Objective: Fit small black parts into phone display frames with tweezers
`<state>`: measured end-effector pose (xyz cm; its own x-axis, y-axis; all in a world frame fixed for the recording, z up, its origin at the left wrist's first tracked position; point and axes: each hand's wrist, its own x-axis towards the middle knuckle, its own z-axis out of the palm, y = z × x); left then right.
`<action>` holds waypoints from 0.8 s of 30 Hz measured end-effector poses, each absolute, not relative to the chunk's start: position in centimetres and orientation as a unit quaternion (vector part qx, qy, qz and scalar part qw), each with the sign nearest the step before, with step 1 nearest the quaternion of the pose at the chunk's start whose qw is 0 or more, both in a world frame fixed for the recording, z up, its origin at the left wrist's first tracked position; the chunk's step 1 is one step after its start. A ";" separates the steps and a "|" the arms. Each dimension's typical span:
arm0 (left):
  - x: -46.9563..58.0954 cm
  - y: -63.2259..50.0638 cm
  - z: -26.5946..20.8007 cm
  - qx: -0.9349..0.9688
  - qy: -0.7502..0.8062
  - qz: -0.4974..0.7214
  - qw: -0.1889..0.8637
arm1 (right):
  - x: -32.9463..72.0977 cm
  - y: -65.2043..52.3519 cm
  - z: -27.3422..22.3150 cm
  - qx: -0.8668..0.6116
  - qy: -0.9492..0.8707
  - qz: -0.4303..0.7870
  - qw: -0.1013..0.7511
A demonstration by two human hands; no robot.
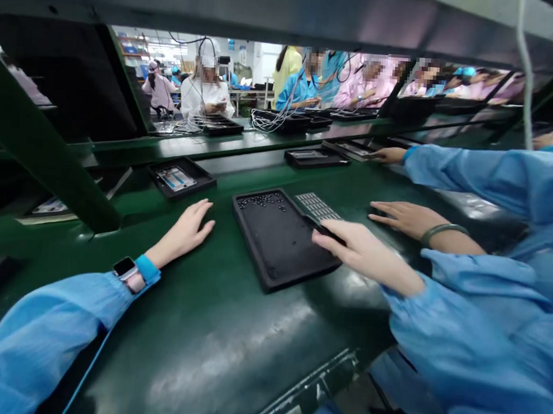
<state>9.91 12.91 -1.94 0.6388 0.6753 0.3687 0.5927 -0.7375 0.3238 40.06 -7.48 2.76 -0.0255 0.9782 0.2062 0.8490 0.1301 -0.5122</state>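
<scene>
My left hand [184,231] lies on the green bench with its fingers stretched out and nothing in them. It rests left of a black tray [286,245] that has many small black parts [260,200] near its far end. At the tray's right edge, my right hand [351,248] pinches slim black tweezers [325,230], partly hidden by the fingers. Just behind the tweezers lies a sheet with rows of small pale pieces [318,206].
A co-worker's hand [402,218] with a bangle lies flat close to my right hand; their other hand [391,154] touches a farther tray [352,149]. A black tray with a device [177,179] stands at back left. A green post [51,137] slants down at left.
</scene>
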 end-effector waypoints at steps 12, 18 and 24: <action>16.8 15.2 -4.1 0.881 0.329 0.261 0.219 | 43.3 4.4 0.7 -0.759 -0.633 0.066 0.138; 15.2 11.9 -2.8 0.878 0.328 0.284 0.203 | 40.9 1.9 1.3 -0.731 -0.670 0.109 0.067; 15.8 9.9 0.1 0.924 0.259 0.244 0.138 | 39.4 0.7 2.4 -0.733 -0.671 0.106 0.046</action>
<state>15.81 9.90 0.09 0.7464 0.5462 0.3802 0.4110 -0.8277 0.3821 39.45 0.73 2.37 0.0776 0.9927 -0.0922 0.9731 -0.0956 -0.2097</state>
